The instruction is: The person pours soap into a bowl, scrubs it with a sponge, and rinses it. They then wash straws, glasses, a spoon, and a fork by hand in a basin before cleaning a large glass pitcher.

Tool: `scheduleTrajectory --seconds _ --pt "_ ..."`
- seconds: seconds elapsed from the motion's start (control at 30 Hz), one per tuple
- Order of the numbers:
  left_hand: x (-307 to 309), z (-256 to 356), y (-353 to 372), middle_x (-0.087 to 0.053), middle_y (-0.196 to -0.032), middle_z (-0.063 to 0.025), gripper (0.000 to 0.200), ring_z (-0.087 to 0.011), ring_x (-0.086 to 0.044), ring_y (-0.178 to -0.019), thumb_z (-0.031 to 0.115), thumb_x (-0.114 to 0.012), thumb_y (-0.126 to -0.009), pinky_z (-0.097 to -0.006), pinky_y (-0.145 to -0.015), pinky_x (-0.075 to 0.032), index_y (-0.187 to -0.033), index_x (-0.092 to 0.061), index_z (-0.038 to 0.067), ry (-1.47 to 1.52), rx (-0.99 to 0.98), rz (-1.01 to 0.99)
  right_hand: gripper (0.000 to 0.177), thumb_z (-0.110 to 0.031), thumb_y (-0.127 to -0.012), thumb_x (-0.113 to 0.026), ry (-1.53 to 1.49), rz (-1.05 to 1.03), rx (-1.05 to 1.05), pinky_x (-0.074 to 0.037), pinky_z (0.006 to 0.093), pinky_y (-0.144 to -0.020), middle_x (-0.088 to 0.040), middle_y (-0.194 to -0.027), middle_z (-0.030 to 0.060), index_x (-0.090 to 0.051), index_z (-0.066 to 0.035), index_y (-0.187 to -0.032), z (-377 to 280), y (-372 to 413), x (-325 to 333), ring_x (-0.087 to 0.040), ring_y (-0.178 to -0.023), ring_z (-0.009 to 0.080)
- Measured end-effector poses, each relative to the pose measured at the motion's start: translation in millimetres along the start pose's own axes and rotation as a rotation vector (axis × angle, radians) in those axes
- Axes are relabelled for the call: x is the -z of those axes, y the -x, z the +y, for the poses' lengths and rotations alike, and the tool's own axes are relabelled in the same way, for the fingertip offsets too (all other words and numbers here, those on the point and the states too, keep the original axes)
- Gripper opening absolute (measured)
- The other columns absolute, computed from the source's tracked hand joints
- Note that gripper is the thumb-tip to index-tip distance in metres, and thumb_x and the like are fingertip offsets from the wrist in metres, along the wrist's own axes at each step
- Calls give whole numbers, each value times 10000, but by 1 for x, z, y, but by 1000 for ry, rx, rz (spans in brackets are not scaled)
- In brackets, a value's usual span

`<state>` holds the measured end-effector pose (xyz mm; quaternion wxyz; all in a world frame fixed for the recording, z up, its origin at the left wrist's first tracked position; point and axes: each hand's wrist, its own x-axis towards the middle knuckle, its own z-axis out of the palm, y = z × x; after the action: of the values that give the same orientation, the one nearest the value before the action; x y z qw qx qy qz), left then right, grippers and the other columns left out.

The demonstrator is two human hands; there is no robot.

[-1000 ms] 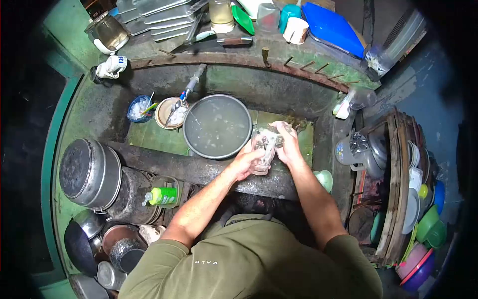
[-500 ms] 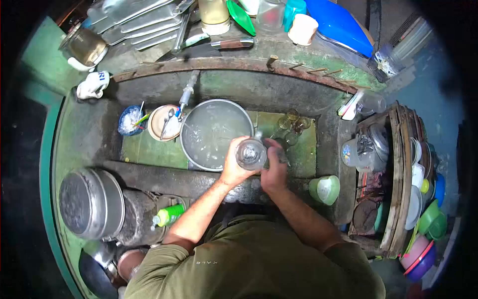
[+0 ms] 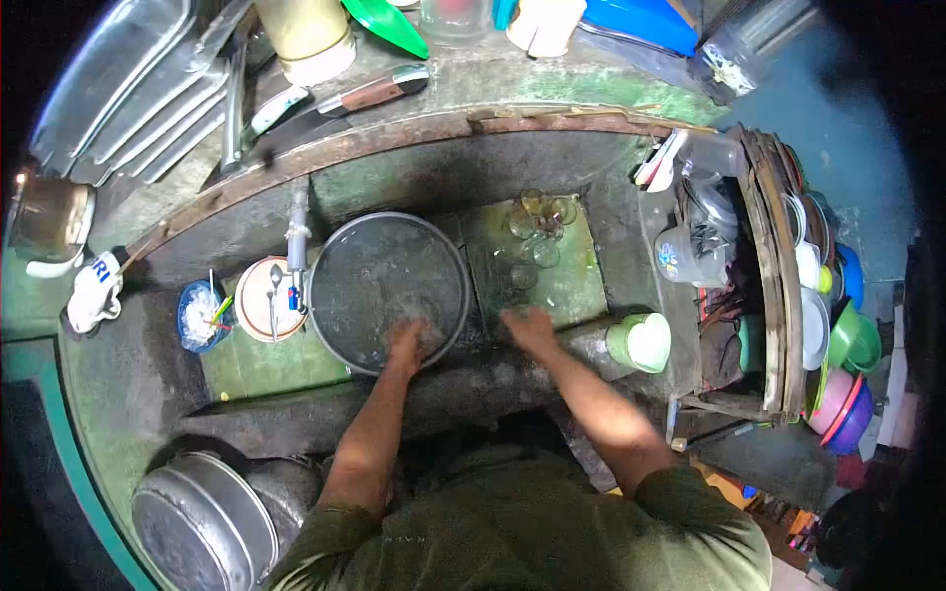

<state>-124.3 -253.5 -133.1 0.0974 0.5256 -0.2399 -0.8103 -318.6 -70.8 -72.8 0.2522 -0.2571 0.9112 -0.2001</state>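
My left hand (image 3: 408, 343) reaches over the near rim of a round metal basin (image 3: 458, 251) of water. Its fingers are closed around a clear glass mug (image 3: 416, 309), which is faint and blurred at the water. Right of the basin, over the sink's near edge, my right hand (image 3: 530, 329) hangs with its fingers stretched out, smeared by motion, and nothing shows in them. Beyond it, several clear glasses (image 3: 542, 250) stand grouped on the green sink floor (image 3: 581, 281).
Left of the basin are a plate with spoons (image 3: 261, 320) and a blue bowl (image 3: 202, 330), below a tap (image 3: 298, 236). A pale green container (image 3: 641, 342) stands at right, near a wooden dish rack (image 3: 774, 286). A large knife (image 3: 370, 96) lies on the back ledge.
My hands have parted from around the glass mug. The left has gone left and down into the basin with the mug; the right is separate. The camera view has shifted and tilted.
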Motion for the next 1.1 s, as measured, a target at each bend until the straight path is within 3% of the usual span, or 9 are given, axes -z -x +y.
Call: scheduleTrajectory --seconds 0.2,0.43,0.53,0.6,0.63,0.7,0.87,1.03,1.1 --pt "7 16 -6 -512 -1302 -202 731 -339 -511 -1175 194 -717 -768 -474 -888 -473 -1395 -380 28 -287 91 22 585 -358 -800 -652 151 -93 -181 -487 436 -866 -669 -1026 223 -543 6 -1245 59 -88 -52 -633 -970 392" --pt "26 18 -18 -644 -1123 -208 766 -309 -632 -958 374 -811 -696 -421 -813 -493 -1253 -518 -62 -955 41 197 344 -328 -828 -628 230 21 -426 -528 426 -757 -681 -1033 170 -685 -35 -997 69 -128 -109 -661 -945 350" --pt "58 -27 -61 -621 -1179 -218 871 -335 -618 -1032 330 -795 -727 -421 -864 -492 -1388 -371 -47 -1001 -230 90 264 -283 -814 -628 178 82 -441 -528 421 -740 -693 -928 167 -688 -61 -944 39 -95 -55 -672 -894 348" --pt "85 -75 -113 -582 -1244 -228 949 -356 -573 -1137 254 -735 -792 -414 -947 -469 -1498 -140 38 -1454 -977 409 209 -240 -796 -632 145 169 -430 -524 416 -746 -698 -854 158 -683 -77 -916 21 -71 -21 -674 -867 350" --pt "66 -45 -88 -582 -1244 -228 949 -356 -573 -1137 254 -735 -792 -414 -947 -469 -1498 -140 38 -1437 -977 416 162 -198 -797 -631 86 169 -261 -523 411 -740 -700 -852 148 -677 -80 -897 13 -57 -3 -676 -861 341" --pt "21 14 -26 -560 -1264 -248 966 -383 -545 -1169 226 -663 -841 -419 -1010 -430 -1518 17 117 -1060 -110 110 104 -128 -797 -632 -60 60 2 -519 396 -730 -700 -847 130 -666 -78 -882 6 -35 22 -679 -839 310" --pt "56 -2 -60 -581 -1214 -264 895 -378 -598 -1066 242 -639 -851 -447 -920 -478 -1517 -50 142 -1146 -199 279 159 -67 -778 -613 -267 -511 245 -493 337 -735 -679 -836 116 -654 -57 -931 -82 -27 52 -642 -793 220" --pt "72 15 -44 -551 -1274 -230 668 -352 -565 -1133 266 -621 -880 -447 -888 -489 -1441 -314 72 -1137 -293 253 342 -163 -791 -644 -256 -987 67 -458 327 -836 -661 -1021 103 -630 -11 -1098 -101 -91 -47 -593 -993 223" --pt "92 -9 -61 -538 -1302 -198 488 -322 -531 -1190 268 -572 -922 -423 -938 -458 -1326 -460 18 -340 -279 193 377 -179 -796 -639 -154 -944 -56 -450 332 -854 -660 -1039 107 -622 -1 -1128 -88 -115 -92 -586 -1010 239"
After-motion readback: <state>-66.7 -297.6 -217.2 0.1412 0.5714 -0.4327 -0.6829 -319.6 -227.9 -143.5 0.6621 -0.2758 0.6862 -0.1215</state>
